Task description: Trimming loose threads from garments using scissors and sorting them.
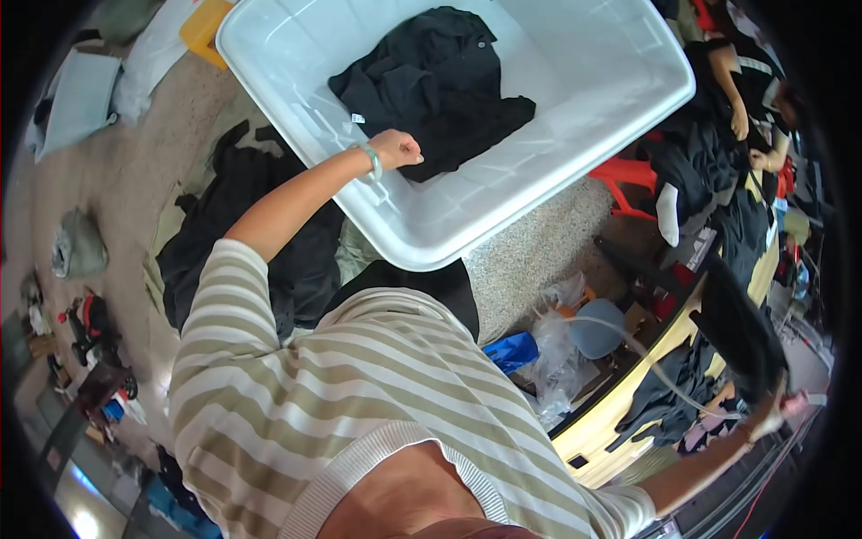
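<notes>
The black cloth garment with a small white tag lies crumpled in the large, pale blue-white plastic tub. It looks soft and limp, probably light and hardly fragile; a gathered fold near its tagged edge should hold better than one thin layer, since loose parts may sag. The left hand is over the tub's near-left side, right by the garment's lower edge, its grip curled together with nothing visibly pinched; contact is unclear. The right hand, out past the pale yellow wooden bench, is beside a dark, floppy panel; whether its grip clamps that, I cannot tell.
</notes>
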`<state>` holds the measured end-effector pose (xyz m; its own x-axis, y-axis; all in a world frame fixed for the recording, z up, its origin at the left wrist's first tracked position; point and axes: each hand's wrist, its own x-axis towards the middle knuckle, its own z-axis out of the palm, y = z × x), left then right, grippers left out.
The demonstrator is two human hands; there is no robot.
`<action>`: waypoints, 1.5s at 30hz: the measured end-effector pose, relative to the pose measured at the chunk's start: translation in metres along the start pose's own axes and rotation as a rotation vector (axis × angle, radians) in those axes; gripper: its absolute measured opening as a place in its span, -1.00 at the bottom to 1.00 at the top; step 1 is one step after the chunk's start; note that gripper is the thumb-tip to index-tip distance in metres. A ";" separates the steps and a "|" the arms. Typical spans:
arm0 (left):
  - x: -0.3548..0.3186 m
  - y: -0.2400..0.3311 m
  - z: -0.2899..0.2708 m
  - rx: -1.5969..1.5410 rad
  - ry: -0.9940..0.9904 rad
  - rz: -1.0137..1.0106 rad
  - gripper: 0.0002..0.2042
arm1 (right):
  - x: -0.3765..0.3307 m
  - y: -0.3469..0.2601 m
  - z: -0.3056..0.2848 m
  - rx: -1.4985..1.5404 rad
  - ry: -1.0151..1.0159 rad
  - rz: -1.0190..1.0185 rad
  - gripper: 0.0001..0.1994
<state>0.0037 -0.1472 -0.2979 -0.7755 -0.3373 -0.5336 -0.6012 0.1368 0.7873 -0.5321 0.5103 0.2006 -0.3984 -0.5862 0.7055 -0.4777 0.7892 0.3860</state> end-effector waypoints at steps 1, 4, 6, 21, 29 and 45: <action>0.000 -0.022 -0.016 0.092 0.088 -0.083 -0.69 | -0.029 -0.111 0.065 0.714 -0.236 0.407 -0.74; 0.050 -0.027 -0.033 -0.011 0.182 -0.408 -0.71 | -0.078 -0.305 0.128 1.231 -0.742 0.784 -0.75; 0.084 -0.070 -0.053 0.149 0.268 -0.448 -0.71 | -0.074 -0.465 0.130 0.757 -1.049 0.531 -0.69; 0.280 -0.213 -0.059 0.157 0.817 -0.591 -0.04 | -0.108 -0.634 0.211 0.889 -0.892 0.693 -0.35; 0.321 -0.234 -0.057 0.106 0.469 -0.776 -0.21 | -0.113 -0.632 0.222 0.890 -0.788 0.565 -0.22; 0.091 0.022 -0.085 -0.742 0.181 0.056 -0.58 | -0.101 -0.641 0.206 1.018 -0.766 0.479 -0.59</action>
<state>-0.0637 -0.2537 -0.3026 -0.7191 -0.5040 -0.4784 -0.2255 -0.4819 0.8467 -0.3470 0.0259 -0.2408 -0.8589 -0.5120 0.0127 -0.3992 0.6538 -0.6428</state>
